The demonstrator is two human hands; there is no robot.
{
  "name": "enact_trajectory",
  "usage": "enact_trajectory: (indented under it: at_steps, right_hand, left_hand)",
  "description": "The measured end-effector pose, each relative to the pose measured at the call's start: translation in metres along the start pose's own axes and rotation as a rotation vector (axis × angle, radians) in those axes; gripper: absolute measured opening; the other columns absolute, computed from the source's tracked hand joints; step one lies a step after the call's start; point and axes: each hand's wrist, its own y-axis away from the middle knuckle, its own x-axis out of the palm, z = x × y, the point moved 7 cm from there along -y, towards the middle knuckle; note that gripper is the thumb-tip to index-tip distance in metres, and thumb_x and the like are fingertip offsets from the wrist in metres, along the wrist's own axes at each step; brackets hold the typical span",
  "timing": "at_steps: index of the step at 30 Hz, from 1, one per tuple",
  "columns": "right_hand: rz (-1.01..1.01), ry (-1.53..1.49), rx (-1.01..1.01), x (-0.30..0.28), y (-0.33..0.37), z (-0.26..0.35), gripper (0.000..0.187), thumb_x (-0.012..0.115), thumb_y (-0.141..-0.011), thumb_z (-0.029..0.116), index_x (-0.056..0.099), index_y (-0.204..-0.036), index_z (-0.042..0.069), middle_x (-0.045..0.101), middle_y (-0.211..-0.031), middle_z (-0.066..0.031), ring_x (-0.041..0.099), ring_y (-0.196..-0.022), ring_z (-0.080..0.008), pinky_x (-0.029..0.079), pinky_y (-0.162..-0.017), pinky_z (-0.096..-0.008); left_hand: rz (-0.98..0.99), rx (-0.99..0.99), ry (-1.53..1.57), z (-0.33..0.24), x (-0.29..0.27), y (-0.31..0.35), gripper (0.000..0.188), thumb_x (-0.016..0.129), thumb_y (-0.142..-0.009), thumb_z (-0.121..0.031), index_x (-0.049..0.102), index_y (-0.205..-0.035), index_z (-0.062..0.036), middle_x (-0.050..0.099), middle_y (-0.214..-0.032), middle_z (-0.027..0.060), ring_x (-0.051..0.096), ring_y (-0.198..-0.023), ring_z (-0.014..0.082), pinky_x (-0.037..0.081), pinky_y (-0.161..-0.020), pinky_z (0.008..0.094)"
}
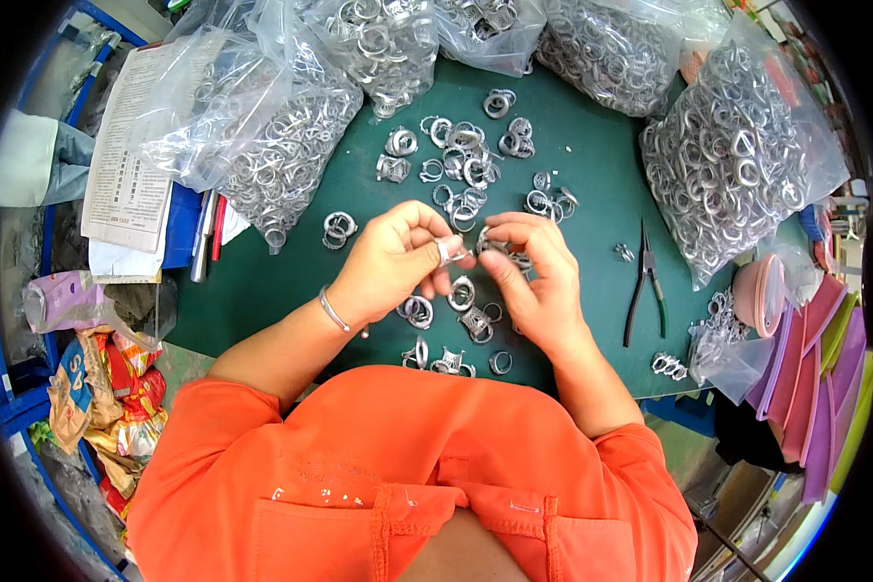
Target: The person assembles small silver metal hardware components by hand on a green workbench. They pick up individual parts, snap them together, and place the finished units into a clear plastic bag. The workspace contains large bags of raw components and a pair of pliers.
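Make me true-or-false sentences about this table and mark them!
The bare left hand pinches a small silver-coloured metal piece. True.
The thin silver-coloured metal bangle is on the right wrist. False: it's on the left.
The flat tabletop is yellow. False: it's green.
The dark-handled metal pliers lie right of the bare right hand. True.
The bulging clear plastic bag at far right holds buttons. False: silver-coloured metal rings.

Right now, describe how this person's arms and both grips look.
Short orange sleeves leave the forearms bare. A slim silver bangle rings the left wrist; the right wrist shows none. Left grip and right grip are ungloved.
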Motion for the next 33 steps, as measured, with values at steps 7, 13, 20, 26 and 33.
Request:
enact_trajectory:
  at_steps: [7, 13, 20, 26, 33]
  right_hand:
    - [0.068, -0.14, -0.083, 0.014, -0.003, 0.006, 0.019, 0.075, -0.074, 0.003, 0.061, -0.088, 0.002, 0.062, -0.093, -0.0117, 0.061, -0.085, -0.0283, 0.051, -0.073, -0.036]
    - [-0.036, -0.052, -0.02, -0.022, -0.02, 0.006, 0.013, 0.075, -0.077, 0.002, 0.063, -0.082, 0.001, 0.062, -0.079, -0.0084, 0.06, -0.068, -0.0189, 0.049, -0.059, -0.0296]
    - [-0.347, 0.119, -0.523, -0.077, -0.099, 0.055, 0.016, 0.076, -0.073, -0.001, 0.062, -0.08, 0.002, 0.063, -0.077, -0.0096, 0.059, -0.068, -0.0238, 0.048, -0.062, -0.0316]
    - [-0.275, 0.427, -0.576, -0.061, -0.182, 0.048, 0.009, 0.069, -0.08, 0.008, 0.065, -0.086, 0.002, 0.064, -0.082, -0.0133, 0.061, -0.078, -0.0351, 0.049, -0.071, -0.0411]
    - [0.301, 0.602, -0.177, -0.008, -0.111, -0.067, 0.022, 0.072, -0.076, 0.011, 0.064, -0.096, 0.004, 0.061, -0.103, -0.0135, 0.056, -0.101, -0.0358, 0.048, -0.081, -0.0436]
  left_hand:
    - [0.008, 0.07, 0.082, 0.006, 0.002, -0.001, 0.018, 0.058, -0.089, 0.004, 0.055, -0.106, 0.002, 0.063, -0.1, 0.0088, 0.063, -0.084, 0.0116, 0.054, -0.07, 0.0239]
    - [0.099, 0.389, -0.749, -0.03, 0.011, 0.014, 0.026, 0.072, -0.078, 0.0, 0.061, -0.101, -0.0032, 0.061, -0.099, 0.0044, 0.057, -0.078, 0.009, 0.047, -0.067, 0.0221]
    - [0.214, 0.625, -1.043, -0.021, 0.017, 0.035, 0.04, 0.083, -0.067, -0.019, 0.064, -0.099, -0.0058, 0.058, -0.099, 0.0106, 0.058, -0.093, 0.0304, 0.048, -0.081, 0.038]
    - [0.247, 0.561, -1.141, -0.017, 0.006, 0.058, 0.047, 0.084, -0.063, -0.023, 0.064, -0.103, -0.0072, 0.055, -0.11, 0.0126, 0.053, -0.1, 0.0322, 0.046, -0.085, 0.0378]
    - [0.346, 0.613, -1.207, -0.003, 0.006, 0.068, 0.054, 0.084, -0.061, -0.031, 0.063, -0.107, -0.0115, 0.048, -0.133, 0.0135, 0.042, -0.124, 0.0362, 0.036, -0.098, 0.0484]
